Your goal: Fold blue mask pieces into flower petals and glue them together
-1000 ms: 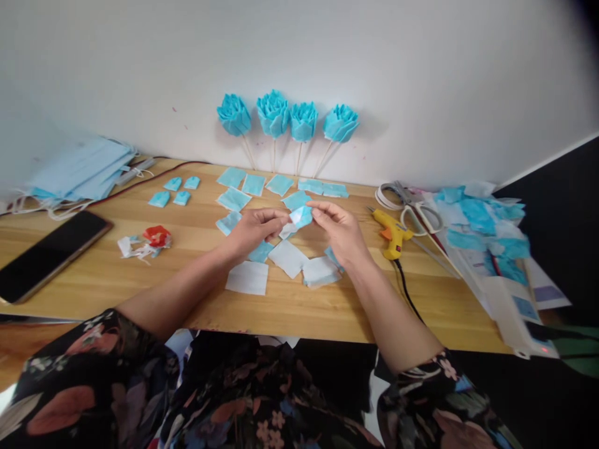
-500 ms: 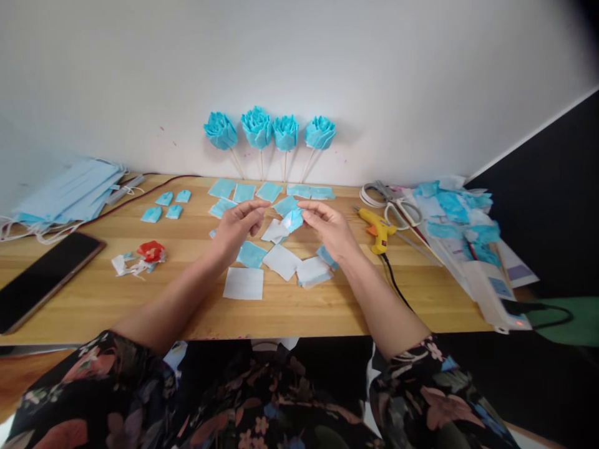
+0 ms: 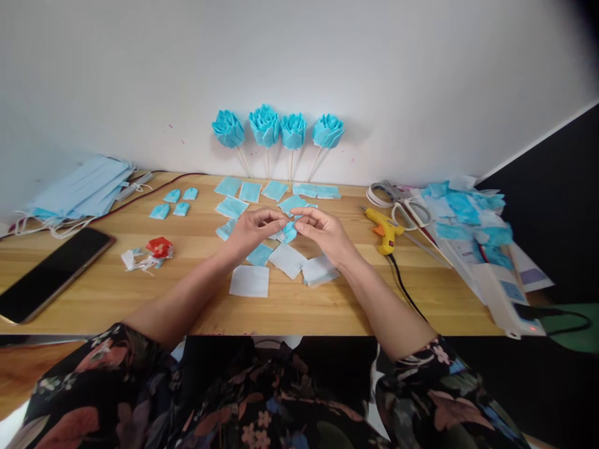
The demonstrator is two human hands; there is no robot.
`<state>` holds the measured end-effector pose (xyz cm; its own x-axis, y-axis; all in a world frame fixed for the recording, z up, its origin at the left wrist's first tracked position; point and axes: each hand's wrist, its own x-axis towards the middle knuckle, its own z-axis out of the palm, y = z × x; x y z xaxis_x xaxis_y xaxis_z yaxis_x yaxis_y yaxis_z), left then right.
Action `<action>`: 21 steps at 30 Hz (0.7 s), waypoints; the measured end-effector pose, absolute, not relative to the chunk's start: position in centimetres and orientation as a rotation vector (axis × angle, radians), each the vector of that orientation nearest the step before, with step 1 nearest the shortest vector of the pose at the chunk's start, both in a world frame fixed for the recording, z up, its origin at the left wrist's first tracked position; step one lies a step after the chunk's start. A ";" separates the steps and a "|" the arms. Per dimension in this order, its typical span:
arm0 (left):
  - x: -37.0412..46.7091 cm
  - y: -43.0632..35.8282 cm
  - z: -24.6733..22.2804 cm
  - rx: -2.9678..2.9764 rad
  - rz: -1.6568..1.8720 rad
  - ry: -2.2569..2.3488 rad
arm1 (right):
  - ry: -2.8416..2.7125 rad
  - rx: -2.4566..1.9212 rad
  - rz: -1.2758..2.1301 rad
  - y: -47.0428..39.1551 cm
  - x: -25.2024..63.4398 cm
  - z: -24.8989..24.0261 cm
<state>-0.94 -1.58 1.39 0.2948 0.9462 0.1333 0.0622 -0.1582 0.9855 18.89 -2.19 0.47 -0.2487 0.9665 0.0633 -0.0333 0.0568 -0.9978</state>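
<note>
Between my two hands, low over the table, is a small folded piece of blue mask fabric (image 3: 289,233). My right hand (image 3: 325,234) pinches its right edge between thumb and fingers. The thumb and fingertips of my left hand (image 3: 259,231) close on its upper left side, almost meeting the right fingertips. Under and around the hands lie loose cut rectangles: blue ones behind, such as a blue fabric square (image 3: 250,191), and white-side-up ones in front, such as a white fabric rectangle (image 3: 249,281).
Several blue fabric roses (image 3: 264,126) on sticks lean against the wall. Folded blue petals (image 3: 160,211), a mask stack (image 3: 87,187), a phone (image 3: 53,274) and red-white scraps (image 3: 160,247) lie left. Rightward are a yellow glue gun (image 3: 386,229), scissors (image 3: 412,213), scraps (image 3: 463,206) and a power strip (image 3: 508,302).
My left hand has moved right to meet the piece that my right hand holds, and its fingers now close on it. The whole view has shifted slightly.
</note>
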 end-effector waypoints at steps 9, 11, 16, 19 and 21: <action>-0.9 -1.5 0.9 1.381 1.037 1.032 | -1.392 -1.001 1.338 -2.3 18.7 0.3; -1.0 -1.2 1.2 1.362 1.071 1.069 | -1.330 -1.005 1.322 -2.1 19.0 0.3; -3.5 0.5 4.1 1.368 1.200 1.175 | -1.169 -1.041 1.261 -1.4 19.6 0.0; -6.9 1.6 6.1 1.484 1.299 1.347 | -1.148 -0.987 1.250 -1.3 19.7 0.1; -9.6 2.0 6.5 1.540 1.285 1.553 | -1.133 -0.955 1.252 -1.4 19.6 0.3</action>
<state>-9.60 2.03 6.54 -0.1509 0.9656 0.2118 0.3892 -0.1389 0.9106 19.60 -1.37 0.34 -0.0311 0.9932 0.1120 -0.2109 0.1030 -0.9721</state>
